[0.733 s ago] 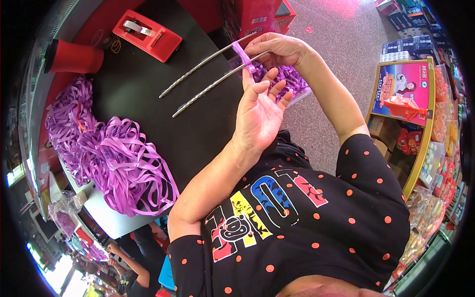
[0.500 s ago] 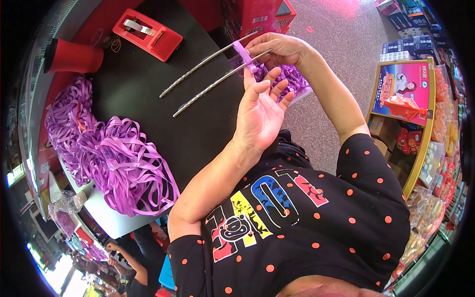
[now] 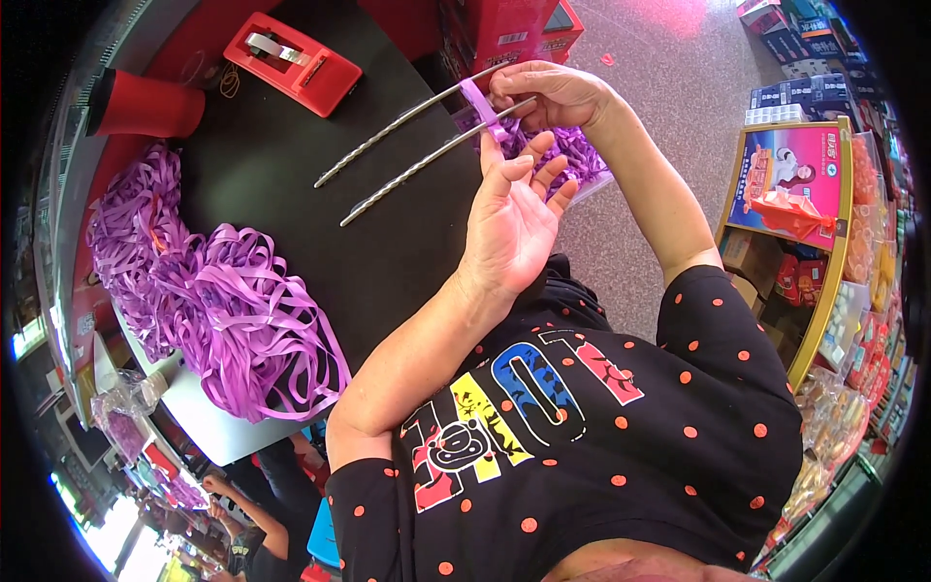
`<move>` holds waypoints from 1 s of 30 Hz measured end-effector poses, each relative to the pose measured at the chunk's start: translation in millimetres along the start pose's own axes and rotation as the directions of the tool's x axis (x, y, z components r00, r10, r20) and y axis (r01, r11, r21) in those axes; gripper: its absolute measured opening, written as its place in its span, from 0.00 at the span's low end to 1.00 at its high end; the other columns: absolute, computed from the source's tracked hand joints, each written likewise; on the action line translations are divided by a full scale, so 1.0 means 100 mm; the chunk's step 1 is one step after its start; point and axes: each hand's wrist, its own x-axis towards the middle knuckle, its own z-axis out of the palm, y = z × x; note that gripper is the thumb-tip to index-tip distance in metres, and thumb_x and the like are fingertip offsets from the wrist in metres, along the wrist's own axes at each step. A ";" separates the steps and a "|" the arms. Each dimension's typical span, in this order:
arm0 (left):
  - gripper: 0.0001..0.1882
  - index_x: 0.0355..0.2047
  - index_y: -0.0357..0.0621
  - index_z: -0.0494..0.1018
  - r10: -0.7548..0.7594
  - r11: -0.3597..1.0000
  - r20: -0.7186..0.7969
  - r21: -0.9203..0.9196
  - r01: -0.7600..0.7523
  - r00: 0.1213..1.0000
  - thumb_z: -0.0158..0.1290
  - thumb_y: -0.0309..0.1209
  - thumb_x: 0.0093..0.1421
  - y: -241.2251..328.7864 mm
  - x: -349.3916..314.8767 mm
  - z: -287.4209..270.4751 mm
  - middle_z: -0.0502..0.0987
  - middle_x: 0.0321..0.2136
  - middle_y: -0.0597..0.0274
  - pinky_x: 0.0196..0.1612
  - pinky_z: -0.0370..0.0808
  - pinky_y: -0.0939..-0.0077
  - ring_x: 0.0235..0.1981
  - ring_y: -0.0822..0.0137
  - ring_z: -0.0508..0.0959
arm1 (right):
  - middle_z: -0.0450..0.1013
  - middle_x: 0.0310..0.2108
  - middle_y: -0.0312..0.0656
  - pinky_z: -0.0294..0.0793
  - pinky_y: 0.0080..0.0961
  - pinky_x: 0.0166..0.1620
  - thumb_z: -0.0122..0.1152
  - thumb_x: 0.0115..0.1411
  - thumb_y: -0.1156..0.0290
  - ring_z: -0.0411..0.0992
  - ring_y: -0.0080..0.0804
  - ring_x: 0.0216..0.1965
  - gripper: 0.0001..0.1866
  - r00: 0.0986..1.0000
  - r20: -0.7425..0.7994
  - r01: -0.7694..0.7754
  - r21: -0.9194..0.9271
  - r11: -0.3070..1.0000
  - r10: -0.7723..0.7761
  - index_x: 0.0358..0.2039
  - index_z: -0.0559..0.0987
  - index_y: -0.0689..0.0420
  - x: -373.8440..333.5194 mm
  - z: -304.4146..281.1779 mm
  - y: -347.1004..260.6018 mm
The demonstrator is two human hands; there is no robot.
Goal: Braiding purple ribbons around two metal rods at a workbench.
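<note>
The left hand is palm up, fingers loosely spread, gripping nothing; its index fingertip appears to touch the flat purple ribbon band. This band spans two parallel, silver, twisted metal rods that extend above the black rectangular worktop. The right hand is partly curled, thumb and fingers close together beside the band; whether they grip it cannot be told. Caution: slack between the hands could let the band loosen or twist. Excessive tension could draw the rods together; sideways finger pressure could slide the band along them.
</note>
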 end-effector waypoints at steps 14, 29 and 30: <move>0.27 0.56 0.62 0.60 -0.002 1.000 0.001 -0.013 0.002 1.000 0.51 0.30 0.57 -0.01 -0.01 -0.01 0.69 0.48 0.61 0.57 0.62 0.58 0.50 0.61 0.67 | 0.72 0.31 0.31 0.65 0.07 0.27 0.59 0.60 0.66 0.62 0.13 0.24 0.11 0.991 -0.128 0.022 -0.047 0.999 -0.028 0.39 0.78 0.59 -0.03 0.11 0.03; 0.30 0.59 0.62 0.56 -0.007 1.000 0.006 -0.009 0.007 1.000 0.51 0.30 0.56 0.00 0.00 -0.01 0.68 0.49 0.60 0.56 0.63 0.58 0.49 0.61 0.67 | 0.74 0.34 0.29 0.71 0.13 0.35 0.62 0.59 0.68 0.72 0.15 0.35 0.11 0.990 -0.015 0.133 -0.175 0.975 -0.138 0.42 0.77 0.56 0.08 0.05 0.08; 0.31 0.59 0.62 0.56 -0.006 1.000 0.001 -0.006 0.006 1.000 0.51 0.30 0.56 0.00 0.00 -0.01 0.68 0.49 0.60 0.56 0.63 0.58 0.50 0.61 0.67 | 0.74 0.34 0.29 0.71 0.13 0.35 0.62 0.58 0.69 0.71 0.14 0.34 0.11 0.988 -0.019 0.150 -0.186 0.971 -0.156 0.41 0.77 0.56 0.08 0.06 0.09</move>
